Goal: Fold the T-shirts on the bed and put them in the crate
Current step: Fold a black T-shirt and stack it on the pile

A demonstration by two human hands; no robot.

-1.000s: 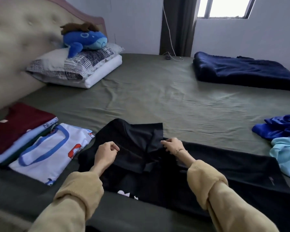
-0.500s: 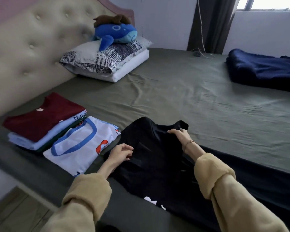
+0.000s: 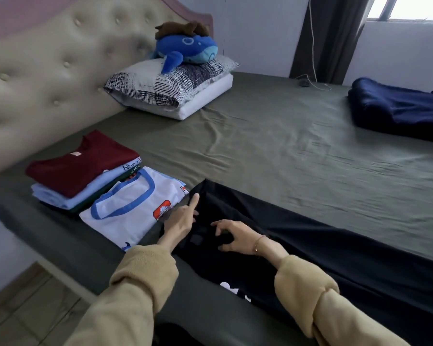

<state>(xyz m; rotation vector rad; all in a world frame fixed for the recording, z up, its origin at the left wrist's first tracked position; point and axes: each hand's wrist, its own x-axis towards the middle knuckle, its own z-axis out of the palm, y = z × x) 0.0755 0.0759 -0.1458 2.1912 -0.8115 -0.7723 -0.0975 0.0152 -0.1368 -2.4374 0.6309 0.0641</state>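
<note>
A black T-shirt point(image 3: 298, 245) lies as a long strip along the bed's near edge, with a white print near its front side. My left hand point(image 3: 181, 221) rests at the shirt's left end, its index finger stretched out to the far corner. My right hand point(image 3: 235, 236) sits just right of it, its bent, spread fingertips touching the black cloth. Left of the shirt lies a folded white T-shirt with a blue collar point(image 3: 133, 211). Beyond it is a stack of folded shirts topped by a maroon one point(image 3: 80, 166). No crate is in view.
Two pillows point(image 3: 170, 88) with a blue plush whale point(image 3: 185, 51) lie by the padded headboard point(image 3: 48, 71). A navy blanket point(image 3: 400, 113) lies at the far right. The green sheet point(image 3: 285, 146) covers the bed. Floor point(image 3: 23, 308) shows at lower left.
Both hands let go of the folded-in sleeve. My right hand drew back from the far edge to the shirt's middle, and my left index finger reached to the corner. The view swung left.
</note>
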